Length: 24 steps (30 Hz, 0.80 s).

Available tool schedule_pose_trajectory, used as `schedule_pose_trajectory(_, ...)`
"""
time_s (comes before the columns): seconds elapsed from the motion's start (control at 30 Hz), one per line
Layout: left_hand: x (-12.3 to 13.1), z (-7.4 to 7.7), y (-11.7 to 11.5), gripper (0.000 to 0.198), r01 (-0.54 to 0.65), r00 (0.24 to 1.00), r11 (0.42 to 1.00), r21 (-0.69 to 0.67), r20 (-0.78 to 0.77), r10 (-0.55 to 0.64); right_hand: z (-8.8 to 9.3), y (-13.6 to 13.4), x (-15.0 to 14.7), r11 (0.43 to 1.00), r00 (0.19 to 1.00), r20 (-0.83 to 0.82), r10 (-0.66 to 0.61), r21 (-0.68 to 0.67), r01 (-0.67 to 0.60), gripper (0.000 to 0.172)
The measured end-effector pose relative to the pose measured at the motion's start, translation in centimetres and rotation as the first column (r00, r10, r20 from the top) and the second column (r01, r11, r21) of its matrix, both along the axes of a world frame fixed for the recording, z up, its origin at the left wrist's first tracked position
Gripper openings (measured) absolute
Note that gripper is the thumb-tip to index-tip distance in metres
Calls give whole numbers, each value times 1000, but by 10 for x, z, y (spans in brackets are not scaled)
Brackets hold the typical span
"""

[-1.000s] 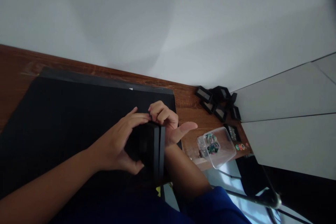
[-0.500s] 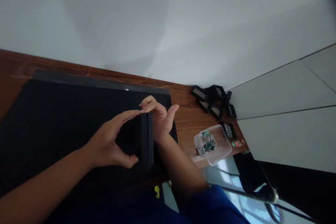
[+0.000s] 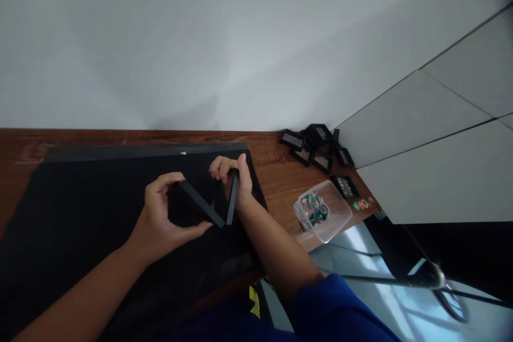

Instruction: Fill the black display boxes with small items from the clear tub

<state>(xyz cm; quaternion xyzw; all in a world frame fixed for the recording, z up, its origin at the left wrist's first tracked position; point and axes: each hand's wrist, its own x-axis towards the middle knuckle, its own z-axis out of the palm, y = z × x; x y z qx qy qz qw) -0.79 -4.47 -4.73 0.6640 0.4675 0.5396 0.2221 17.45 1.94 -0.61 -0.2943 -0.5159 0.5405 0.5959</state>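
Two flat black box halves stand over the black mat [image 3: 100, 197], spread in a V with their near ends close together. My left hand [image 3: 160, 214] grips the left half [image 3: 202, 204] by its edges, thumb at the near end and fingers at the far end. Around the right half [image 3: 232, 199] my right hand [image 3: 236, 181] is closed, its fingers curled over the far end and its thumb pointing up. Whether the halves are joined at the near end I cannot tell.
Several black boxes [image 3: 321, 163] are piled at the table's back right. Nearer stands a clear plastic container [image 3: 340, 214] with small green and silver items. Beside it are a black tray [image 3: 345, 187] of small pieces and some coloured rings [image 3: 364, 204]. A white wall rises behind.
The black halves, nearly together before, have swung apart into a V. My left hand has moved left with one half, and my right fingers have curled round the other. The camera view has tilted.
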Motion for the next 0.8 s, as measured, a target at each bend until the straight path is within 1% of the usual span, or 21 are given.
schedule_pose_trajectory(0.07, 2, -1, 2, 89, 27, 1000, 997, 72, -13, -26, -3, 2, 0, 1000, 999, -35, -17, 5, 17, 87)
schedule_pose_trajectory(0.13, 5, -2, 5, 89, 0, 999, 992, 125, -51, 7, -4, 6, 0, 999, 996, -76, -42, 7, 42, 84)
schedule_pose_trajectory(0.17, 6, -3, 8, 88, -18, 997, 992, 126, -70, 27, -5, 8, 0, 998, 994, -90, -62, 2, 62, 82)
schedule_pose_trajectory(0.23, 8, -3, 12, 88, -54, 996, 990, 130, -58, 62, -7, 14, 0, 994, 989, -93, -111, -17, 110, 77)
schedule_pose_trajectory(0.33, 9, -4, 19, 84, -83, 995, 987, 138, -46, 90, -11, 21, 2, 981, 980, -43, -195, -4, 195, 71)
schedule_pose_trajectory(0.43, 9, -4, 20, 79, -100, 995, 988, 118, -4, 101, -14, 25, 4, 975, 975, 52, -216, 66, 212, 72)
schedule_pose_trajectory(0.5, 9, -3, 18, 69, -112, 994, 991, 73, 15, 112, -14, 25, 7, 974, 974, 81, -213, 96, 205, 75)
schedule_pose_trajectory(0.57, 8, -1, 15, 49, -115, 993, 993, 28, -26, 116, -15, 24, 9, 970, 971, 79, -224, 112, 214, 77)
schedule_pose_trajectory(0.63, 5, 2, 14, 28, -67, 993, 997, 37, -98, 71, -17, 24, 11, 964, 966, 86, -244, 127, 233, 79)
schedule_pose_trajectory(0.73, -1, 4, 16, 6, 82, 983, 986, 143, -176, -56, -21, 25, 14, 953, 950, 145, -275, 170, 250, 80)
schedule_pose_trajectory(0.8, -6, 5, 19, 11, 154, 971, 968, 200, -213, -110, -24, 29, 19, 938, 932, 184, -311, 217, 270, 79)
